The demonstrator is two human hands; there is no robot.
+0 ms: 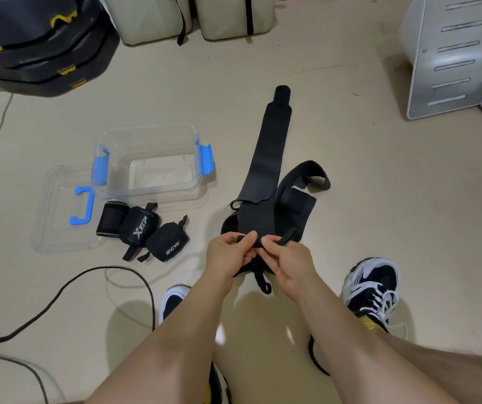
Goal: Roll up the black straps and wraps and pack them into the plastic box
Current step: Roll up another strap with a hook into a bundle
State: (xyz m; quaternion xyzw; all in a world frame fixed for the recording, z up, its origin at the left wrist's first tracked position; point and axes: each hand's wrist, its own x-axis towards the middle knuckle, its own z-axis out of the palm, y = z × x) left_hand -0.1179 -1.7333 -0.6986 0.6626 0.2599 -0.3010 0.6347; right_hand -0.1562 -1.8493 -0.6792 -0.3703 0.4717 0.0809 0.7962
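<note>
A long black wrap point(266, 158) lies stretched out on the floor, running away from me. My left hand point(229, 252) and my right hand point(285, 258) both pinch its near end, fingers curled over the edge. Under and beside it lie more loose black straps point(301, 188), one curling to the right. Three rolled black wraps point(140, 228) sit on the floor to the left. The clear plastic box point(146, 132) with blue clips stands open behind them, nothing inside it.
The box's clear lid point(59, 211) with a blue handle lies left of the box. A black cable point(67, 290) loops across the floor at lower left. My shoes point(371, 287) flank my arms. Black pads point(38, 45) are stacked at top left, a grey metal frame point(449, 53) at top right.
</note>
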